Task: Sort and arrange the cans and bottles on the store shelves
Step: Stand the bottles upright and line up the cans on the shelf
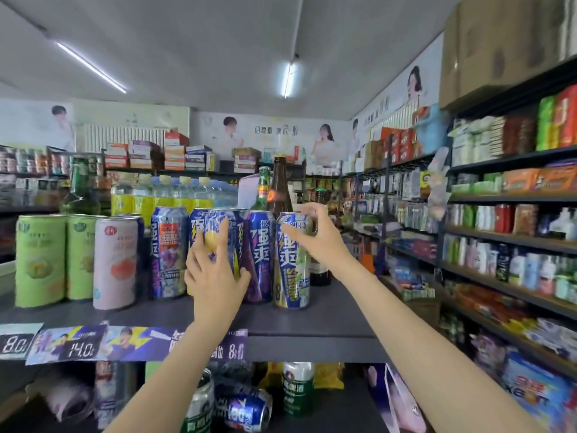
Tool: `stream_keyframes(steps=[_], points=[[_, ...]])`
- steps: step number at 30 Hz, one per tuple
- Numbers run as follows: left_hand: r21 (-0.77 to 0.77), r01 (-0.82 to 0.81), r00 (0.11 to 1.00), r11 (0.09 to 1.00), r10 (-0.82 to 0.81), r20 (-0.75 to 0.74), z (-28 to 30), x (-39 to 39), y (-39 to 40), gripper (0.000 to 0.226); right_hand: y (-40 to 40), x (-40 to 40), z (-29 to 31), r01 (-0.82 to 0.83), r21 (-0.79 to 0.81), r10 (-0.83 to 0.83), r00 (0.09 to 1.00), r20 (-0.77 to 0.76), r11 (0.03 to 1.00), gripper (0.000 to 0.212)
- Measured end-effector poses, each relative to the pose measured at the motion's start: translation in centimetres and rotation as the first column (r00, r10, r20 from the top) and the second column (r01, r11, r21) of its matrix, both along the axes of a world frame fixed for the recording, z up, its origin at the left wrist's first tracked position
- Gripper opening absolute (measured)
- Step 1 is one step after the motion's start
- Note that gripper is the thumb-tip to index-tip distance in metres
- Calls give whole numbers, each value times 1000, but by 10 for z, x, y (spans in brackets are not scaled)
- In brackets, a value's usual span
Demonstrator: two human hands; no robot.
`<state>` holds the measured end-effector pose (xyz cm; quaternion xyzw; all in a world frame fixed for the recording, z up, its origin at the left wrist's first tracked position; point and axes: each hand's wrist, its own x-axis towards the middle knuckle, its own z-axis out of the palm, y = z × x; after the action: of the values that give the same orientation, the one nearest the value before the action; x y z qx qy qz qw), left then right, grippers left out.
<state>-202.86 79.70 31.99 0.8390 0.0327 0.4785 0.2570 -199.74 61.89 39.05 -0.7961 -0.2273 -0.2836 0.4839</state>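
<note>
Gripping the top of a tall blue-and-silver drink can (292,264) near the frame's centre, the right hand (312,237) is curling its fingers round the rim. The left hand (215,276) is pressing spread, fairly straight fingers against a blue can with a yellow lemon print (207,242) just left of it. Both cans are standing upright on the dark grey shelf (312,323), in a row with pink (115,260) and green cans (40,257) at the left.

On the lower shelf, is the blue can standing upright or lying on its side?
Lying on its side. The blue can shows its round top end facing right, and its lettering appears upside down, while the green-white can beside it stands upright.
</note>
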Motion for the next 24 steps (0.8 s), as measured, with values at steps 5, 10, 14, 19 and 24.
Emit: stream_keyframes(steps=[5,10,14,19,24], points=[[42,1,999,999,-3,43,-2,7,0,90,-33,42,2,217,174,-201,974,-104,961,76],[59,3,998,998,-6,57,-1,8,-1,85,-21,86,-12,265,45,-251,946,-204,963,106],[64,-15,998,998,11,64,-3,7,-1,85,-15,100,-19,309,2,-295,912,-284,951,99],[105,-26,996,994,17,85,-5,8,1,88,-23,101,-24,363,70,-334,905,-265,929,98],[111,-42,996,993,34,80,-6,8,3,87,-43,50,-18,346,85,-330,930,-158,934,96]])
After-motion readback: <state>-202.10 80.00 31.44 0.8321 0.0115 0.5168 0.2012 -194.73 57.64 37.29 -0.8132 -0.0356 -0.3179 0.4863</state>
